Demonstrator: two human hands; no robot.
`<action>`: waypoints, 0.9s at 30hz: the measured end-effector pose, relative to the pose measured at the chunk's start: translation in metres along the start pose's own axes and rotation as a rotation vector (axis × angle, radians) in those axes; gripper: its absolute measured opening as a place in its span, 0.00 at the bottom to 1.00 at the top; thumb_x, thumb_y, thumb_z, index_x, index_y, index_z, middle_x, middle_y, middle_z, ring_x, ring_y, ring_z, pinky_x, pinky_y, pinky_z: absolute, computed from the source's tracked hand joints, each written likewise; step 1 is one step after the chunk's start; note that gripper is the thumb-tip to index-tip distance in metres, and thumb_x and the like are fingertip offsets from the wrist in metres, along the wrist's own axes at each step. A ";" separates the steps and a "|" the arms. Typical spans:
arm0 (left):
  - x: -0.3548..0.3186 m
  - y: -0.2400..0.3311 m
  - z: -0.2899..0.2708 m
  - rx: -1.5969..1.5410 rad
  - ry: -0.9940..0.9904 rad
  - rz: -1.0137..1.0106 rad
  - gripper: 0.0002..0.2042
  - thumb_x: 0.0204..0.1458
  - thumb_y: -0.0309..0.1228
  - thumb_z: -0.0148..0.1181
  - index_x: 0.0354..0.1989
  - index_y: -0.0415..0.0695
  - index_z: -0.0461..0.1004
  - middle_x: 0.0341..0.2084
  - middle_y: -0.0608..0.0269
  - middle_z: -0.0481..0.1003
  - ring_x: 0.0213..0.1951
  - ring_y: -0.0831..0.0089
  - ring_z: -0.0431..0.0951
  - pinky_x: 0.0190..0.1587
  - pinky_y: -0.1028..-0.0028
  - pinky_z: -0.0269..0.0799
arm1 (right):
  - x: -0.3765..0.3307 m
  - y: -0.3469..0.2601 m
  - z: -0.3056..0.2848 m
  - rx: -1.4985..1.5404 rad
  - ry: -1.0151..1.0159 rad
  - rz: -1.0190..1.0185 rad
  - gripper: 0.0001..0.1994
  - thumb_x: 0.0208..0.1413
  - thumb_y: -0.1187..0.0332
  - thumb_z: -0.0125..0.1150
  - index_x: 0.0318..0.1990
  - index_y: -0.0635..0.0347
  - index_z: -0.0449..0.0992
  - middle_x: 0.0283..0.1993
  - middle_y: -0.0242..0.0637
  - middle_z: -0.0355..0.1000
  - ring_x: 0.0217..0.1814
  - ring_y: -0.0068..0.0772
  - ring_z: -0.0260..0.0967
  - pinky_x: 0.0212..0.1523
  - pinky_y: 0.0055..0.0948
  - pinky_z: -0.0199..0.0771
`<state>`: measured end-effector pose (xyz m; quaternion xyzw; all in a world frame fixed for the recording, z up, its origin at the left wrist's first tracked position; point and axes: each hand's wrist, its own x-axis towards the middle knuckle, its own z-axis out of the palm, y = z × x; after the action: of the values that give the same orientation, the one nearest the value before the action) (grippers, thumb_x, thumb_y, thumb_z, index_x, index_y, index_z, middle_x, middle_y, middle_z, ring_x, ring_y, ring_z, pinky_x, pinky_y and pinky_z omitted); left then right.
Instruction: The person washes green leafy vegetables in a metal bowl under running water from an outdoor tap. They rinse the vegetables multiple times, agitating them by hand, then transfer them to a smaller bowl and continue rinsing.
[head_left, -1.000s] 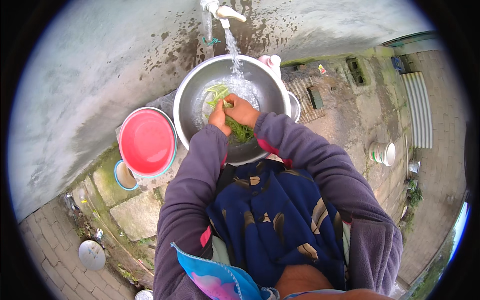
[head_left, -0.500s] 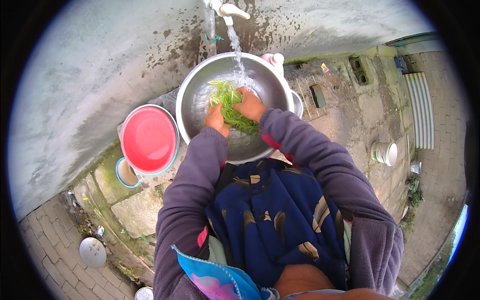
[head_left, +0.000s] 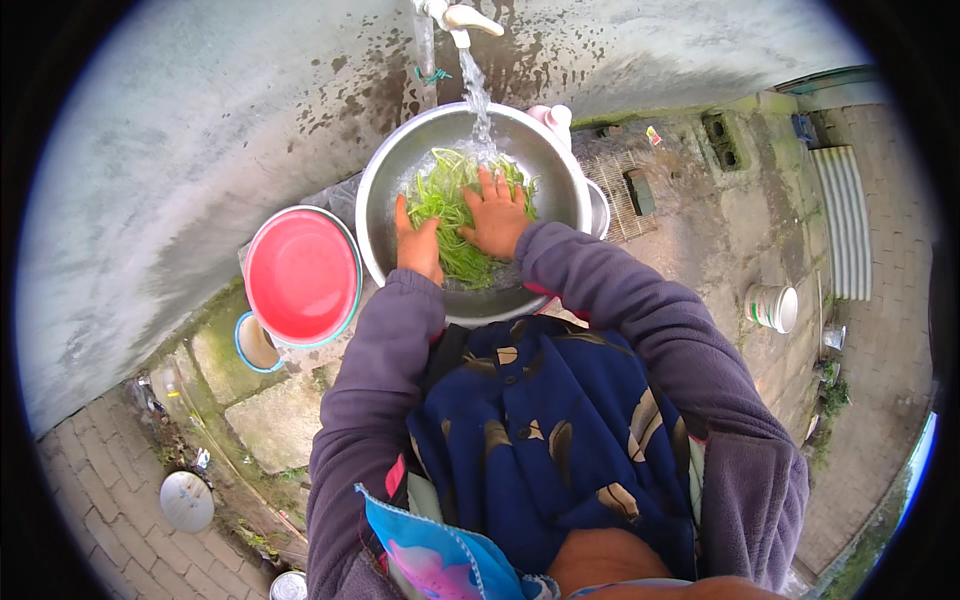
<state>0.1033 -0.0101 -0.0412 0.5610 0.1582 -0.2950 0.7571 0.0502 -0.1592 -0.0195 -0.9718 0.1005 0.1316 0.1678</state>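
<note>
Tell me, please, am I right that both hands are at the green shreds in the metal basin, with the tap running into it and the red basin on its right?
Not quite: in the head view, the red basin is on the left of the metal basin; the rest stands.

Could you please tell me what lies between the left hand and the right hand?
In the head view, green vegetable strands lie between the left hand and the right hand, inside the metal basin.

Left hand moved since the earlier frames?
Yes. The left hand has shifted left, closer to the left rim of the metal basin and farther from the right hand.
</note>
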 end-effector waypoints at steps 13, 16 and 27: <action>-0.033 0.018 -0.051 0.452 -0.287 0.117 0.24 0.61 0.26 0.47 0.68 0.44 0.61 0.67 0.50 0.59 0.69 0.63 0.56 0.68 0.69 0.49 | -0.004 -0.014 -0.010 -0.185 -0.336 -0.200 0.36 0.58 0.53 0.56 0.73 0.31 0.50 0.79 0.43 0.39 0.79 0.64 0.31 0.69 0.73 0.38; -0.033 0.014 -0.056 0.520 -0.303 0.265 0.24 0.61 0.25 0.47 0.67 0.41 0.61 0.66 0.50 0.60 0.71 0.61 0.53 0.70 0.68 0.47 | 0.008 -0.011 -0.009 -0.190 -0.060 0.089 0.37 0.57 0.52 0.57 0.74 0.31 0.50 0.78 0.45 0.40 0.79 0.63 0.30 0.69 0.73 0.35; -0.036 0.014 -0.056 0.332 -0.218 0.292 0.18 0.59 0.23 0.49 0.58 0.44 0.73 0.60 0.56 0.68 0.64 0.63 0.66 0.66 0.68 0.58 | -0.007 -0.015 -0.006 -0.127 -0.271 -0.093 0.37 0.54 0.48 0.62 0.71 0.30 0.55 0.78 0.46 0.41 0.79 0.66 0.32 0.69 0.73 0.39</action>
<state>0.0891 0.0547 -0.0280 0.6595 -0.0579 -0.2631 0.7018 0.0486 -0.1467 -0.0075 -0.9575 0.0231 0.2595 0.1238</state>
